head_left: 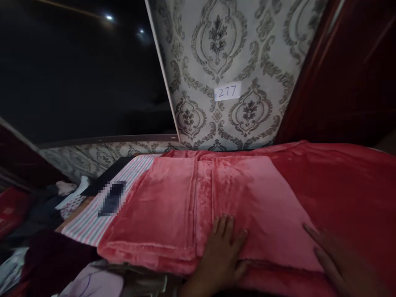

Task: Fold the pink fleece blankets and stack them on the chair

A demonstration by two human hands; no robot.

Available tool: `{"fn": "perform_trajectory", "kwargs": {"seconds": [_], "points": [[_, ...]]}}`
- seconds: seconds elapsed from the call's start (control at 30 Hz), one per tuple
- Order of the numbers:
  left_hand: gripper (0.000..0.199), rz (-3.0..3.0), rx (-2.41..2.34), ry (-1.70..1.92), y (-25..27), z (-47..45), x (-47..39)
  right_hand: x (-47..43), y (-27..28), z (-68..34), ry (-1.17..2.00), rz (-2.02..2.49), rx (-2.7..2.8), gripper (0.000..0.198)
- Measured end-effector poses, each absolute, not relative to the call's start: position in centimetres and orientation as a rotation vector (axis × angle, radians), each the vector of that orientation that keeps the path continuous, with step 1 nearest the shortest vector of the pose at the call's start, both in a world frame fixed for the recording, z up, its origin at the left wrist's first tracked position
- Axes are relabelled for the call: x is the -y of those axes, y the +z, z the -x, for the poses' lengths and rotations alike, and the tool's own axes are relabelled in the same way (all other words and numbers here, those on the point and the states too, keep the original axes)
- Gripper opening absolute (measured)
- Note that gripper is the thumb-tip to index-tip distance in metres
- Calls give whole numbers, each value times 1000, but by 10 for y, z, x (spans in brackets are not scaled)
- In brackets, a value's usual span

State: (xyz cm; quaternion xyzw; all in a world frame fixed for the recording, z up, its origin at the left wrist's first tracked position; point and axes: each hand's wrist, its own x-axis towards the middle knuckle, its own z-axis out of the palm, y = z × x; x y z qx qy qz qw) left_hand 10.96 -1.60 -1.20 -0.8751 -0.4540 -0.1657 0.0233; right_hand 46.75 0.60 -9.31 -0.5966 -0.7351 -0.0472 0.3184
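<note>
A pink plush blanket (pixel 161 198) lies folded in layers before me, with two fold lines running away from me near its middle. My left hand (pixel 221 251) rests on the near part of it, palm down, fingers spread, just right of those lines. At the folded blanket's right edge is my right hand (pixel 343 260), with the index finger and thumb stretched out and apart. Its other fingers are dark and hard to make out. Under and beyond that edge spreads red fabric (pixel 346 185).
Left of the blanket lie a striped cloth (pixel 86 225) and a pixelated dark item (pixel 111 199). Piled clothes (pixel 52 255) crowd the lower left. A large dark screen (pixel 93 78) stands behind, beside patterned wallpaper with a paper label (pixel 227 91) reading 277.
</note>
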Motion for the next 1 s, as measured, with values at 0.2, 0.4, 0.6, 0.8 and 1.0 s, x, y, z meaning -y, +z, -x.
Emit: {"fn": "perform_trajectory", "kwargs": {"seconds": [0.2, 0.4, 0.6, 0.8, 1.0], "points": [[64, 2669, 1366, -616, -23, -110, 7, -7, -68, -454, -22, 1599, 1878, 52], [60, 2662, 1356, -649, -19, -117, 3, -7, -60, -449, 37, 1588, 1832, 54], [53, 2690, 1366, -786, -19, -113, 10, -10, -58, -457, 134, 1539, 1813, 52], [41, 2802, 1525, -1025, 12, -105, 2, -34, -33, -437, -20, 1563, 1787, 53], [54, 2562, 1915, -515, 60, -128, -65, -89, 28, -322, -22, 1548, 2225, 60]]}}
